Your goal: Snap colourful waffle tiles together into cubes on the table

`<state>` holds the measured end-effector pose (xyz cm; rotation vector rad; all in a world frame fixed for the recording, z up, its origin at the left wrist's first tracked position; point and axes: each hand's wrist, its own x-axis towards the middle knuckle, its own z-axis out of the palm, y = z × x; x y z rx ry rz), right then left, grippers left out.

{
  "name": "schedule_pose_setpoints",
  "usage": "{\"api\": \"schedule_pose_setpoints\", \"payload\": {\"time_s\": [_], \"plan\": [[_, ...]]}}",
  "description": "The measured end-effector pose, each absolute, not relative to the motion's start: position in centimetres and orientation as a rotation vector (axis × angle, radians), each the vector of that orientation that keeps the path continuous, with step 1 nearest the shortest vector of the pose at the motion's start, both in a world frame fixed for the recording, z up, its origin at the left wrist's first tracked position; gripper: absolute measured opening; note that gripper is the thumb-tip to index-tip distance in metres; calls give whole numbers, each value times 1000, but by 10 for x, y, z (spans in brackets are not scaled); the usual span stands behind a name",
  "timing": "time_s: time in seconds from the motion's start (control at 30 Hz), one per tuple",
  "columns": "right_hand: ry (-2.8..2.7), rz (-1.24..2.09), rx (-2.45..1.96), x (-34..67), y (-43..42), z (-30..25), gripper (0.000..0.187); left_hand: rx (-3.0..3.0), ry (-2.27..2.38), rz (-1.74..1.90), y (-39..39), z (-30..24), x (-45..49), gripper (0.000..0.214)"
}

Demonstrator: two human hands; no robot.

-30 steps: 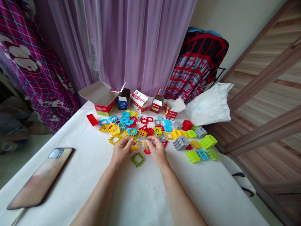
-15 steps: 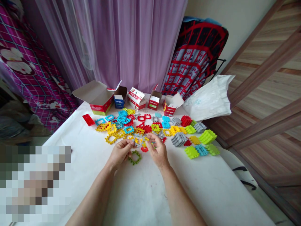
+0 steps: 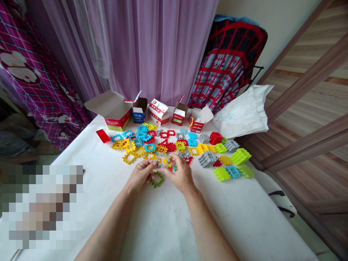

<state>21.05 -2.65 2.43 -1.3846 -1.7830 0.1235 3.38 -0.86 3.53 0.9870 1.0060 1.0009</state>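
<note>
Between my two hands is a grey square frame piece (image 3: 162,160) of plastic interlocking blocks, with yellow showing through its opening. My left hand (image 3: 140,174) pinches its left edge between thumb and fingers. On the opposite edge, the fingers of my right hand (image 3: 179,174) are closed. An olive-green frame piece (image 3: 157,179) lies on the table just below my left fingertips. Beyond my hands spreads a loose pile of red, blue, yellow and grey pieces, with a yellow frame piece (image 3: 128,157) at its left front.
Stacked grey pieces (image 3: 207,159) and lime-green pieces (image 3: 240,156) stand to the right. Open cartons, including a large red one (image 3: 117,123) and a blue one (image 3: 138,115), line the back. A red rectangular piece (image 3: 103,136) lies left, a white bag (image 3: 241,112) back right, on the white table (image 3: 163,224).
My right fingers have shifted slightly along the grey frame piece, and its tilt looks a little different. The view has moved slightly. The other blocks stay in place.
</note>
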Motion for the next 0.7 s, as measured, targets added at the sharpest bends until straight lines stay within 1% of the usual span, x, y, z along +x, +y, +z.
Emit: {"api": "schedule_pose_setpoints", "payload": {"time_s": [0.17, 0.33, 0.5, 0.6, 0.7], "plan": [[-1823, 48, -1390, 211, -29, 28, 40, 984, 1032, 1041, -7, 33, 33, 56], [-1855, -13, -1373, 211, -32, 32, 42, 992, 1049, 1035, -8, 36, 34, 55], [-1808, -105, -1420, 210, -36, 33, 39, 1003, 1040, 1019, -10, 39, 36, 58], [-1699, -184, -1445, 226, -38, 33, 37, 1004, 1063, 1051, -10, 38, 37, 65], [-1525, -306, -1531, 265, -40, 35, 39, 967, 1086, 1116, -9, 36, 38, 67]]}}
